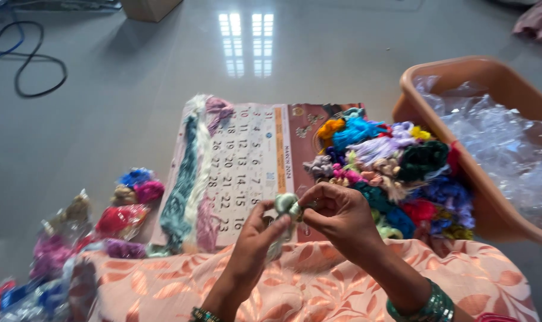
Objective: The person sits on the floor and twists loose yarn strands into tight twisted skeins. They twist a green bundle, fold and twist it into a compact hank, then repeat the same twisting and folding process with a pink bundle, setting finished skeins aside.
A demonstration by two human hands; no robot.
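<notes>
- Left hand [260, 229]: raised over the lap, fingers curled closed round the lower part of a small pale green thread bundle [286, 204], steadying it from below.
- Right hand [336, 213]: fingers pinched shut on the top of the same bundle; the two hands meet at it, so it hangs between them just above the calendar's near edge. Whether a loose strand runs between the fingers is hard to tell at this size.
- Wall calendar [253, 161]: laid flat on the floor as a work mat, keeping the threads off the tiles.
- Long skeins [190, 173]: teal, white and pink, stretched side by side along the calendar's left edge.
- Heap of mixed coloured thread bundles [396, 173]: piled on the calendar's right part, touching the tub, within easy reach of the right hand.
- Plastic tub [462, 149]: terracotta-coloured, beside the heap, holding crumpled clear wrappers [503, 143].
- Packeted threads [98, 232]: in clear bags on the floor at the left, apart from the loose heap.
- Peach patterned cloth [318, 286]: covers the lap beneath both wrists.
- Bangles [429, 307]: green, on the right wrist.
</notes>
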